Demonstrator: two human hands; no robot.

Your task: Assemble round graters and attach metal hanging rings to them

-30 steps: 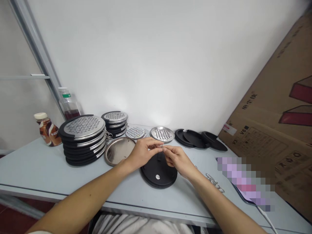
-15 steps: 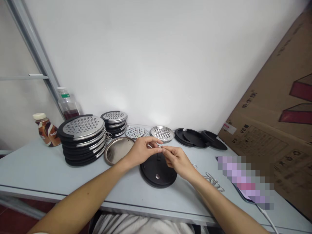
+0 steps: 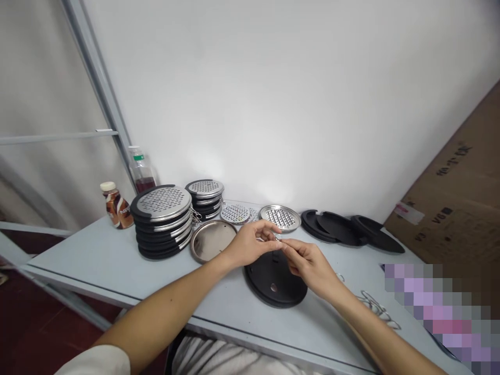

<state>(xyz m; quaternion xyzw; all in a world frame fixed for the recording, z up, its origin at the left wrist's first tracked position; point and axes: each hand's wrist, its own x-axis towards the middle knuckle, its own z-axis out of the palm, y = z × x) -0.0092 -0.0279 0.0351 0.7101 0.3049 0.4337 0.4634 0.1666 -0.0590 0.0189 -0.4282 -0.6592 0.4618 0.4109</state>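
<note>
Above a round black disc (image 3: 287,291), my left hand (image 3: 252,244) and my right hand (image 3: 310,264) meet at the fingertips. Both pinch a small metal ring (image 3: 276,238), mostly hidden by the fingers. The disc lies on the table with a hole near its front edge. A round metal plate (image 3: 207,240) with a raised rim lies left of it, partly behind my left hand. Several loose wire rings (image 3: 375,304) lie to the right, beyond my right forearm.
A tall stack of graters with black holders (image 3: 166,203) stands at left, a shorter stack (image 3: 205,188) behind. Loose grater discs (image 3: 280,217) and black covers (image 3: 339,228) line the wall. Two bottles (image 3: 116,205) stand far left; a cardboard box (image 3: 449,208) borders the right.
The view has turned left, so everything sits further right in the picture. Both hands keep their pinch on the small metal ring over the black disc, with little other movement.
</note>
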